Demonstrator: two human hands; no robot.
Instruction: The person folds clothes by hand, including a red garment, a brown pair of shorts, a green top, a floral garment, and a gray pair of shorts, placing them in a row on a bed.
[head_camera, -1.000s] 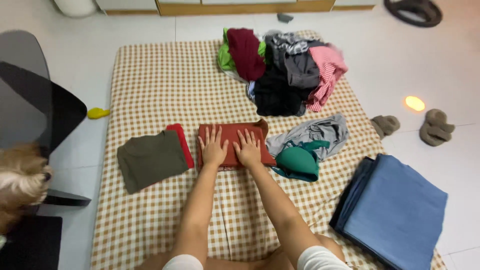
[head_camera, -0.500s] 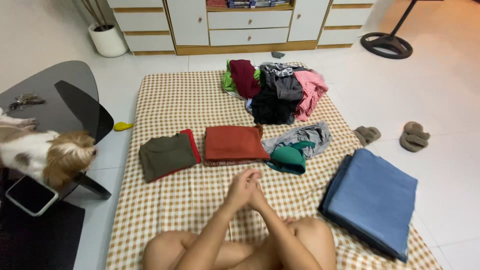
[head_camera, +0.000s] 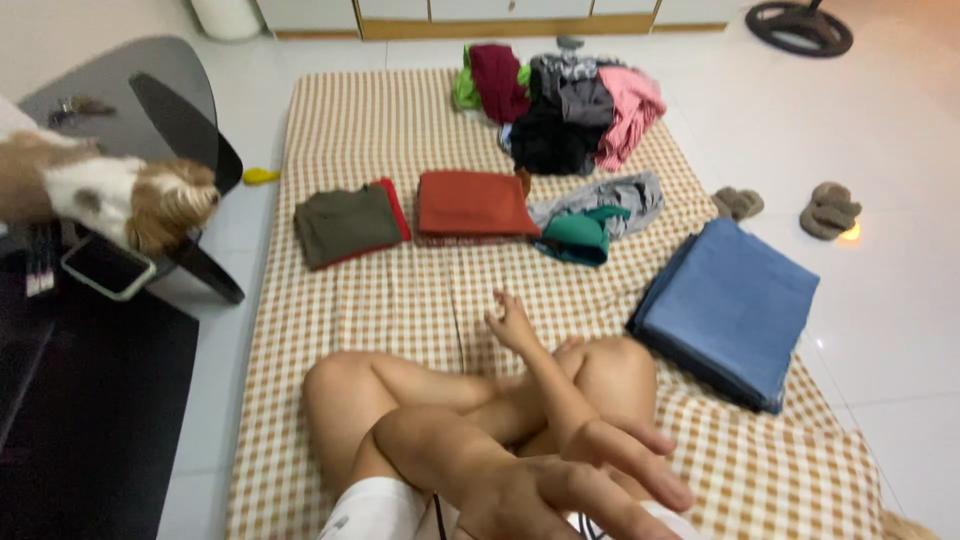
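Okay, person sits cross-legged on a brown checked mat (head_camera: 330, 330) on the floor. Right hand (head_camera: 513, 322) is held out over the mat in front of the knees, fingers loosely spread, holding nothing, touching nothing. Left hand (head_camera: 585, 480) is close to the camera at 6 o'clock, blurred, fingers splayed wide toward 3 o'clock, also empty.

Folded rust-red shirt (head_camera: 472, 203) lies flat on the mat at 12 o'clock from the right hand, well apart from it. Just beside it at 9 o'clock is a folded olive shirt (head_camera: 343, 222) on top of a red garment (head_camera: 399, 207) whose edge sticks out. At 3 o'clock of the rust-red shirt, touching its corner, is a crumpled grey garment (head_camera: 612, 194) with a teal bra (head_camera: 575, 236) on its near edge.

Heap of unfolded clothes (head_camera: 560, 100) at the far end of the mat. Folded blue sheet (head_camera: 732, 305) at 3 o'clock of the right hand, half off the mat edge.

Brown-and-white dog (head_camera: 120, 195) stands at 9 o'clock by a dark tabletop (head_camera: 120, 95), phone (head_camera: 105, 266) under its head. Slippers (head_camera: 825, 208) on the floor at 2 o'clock.
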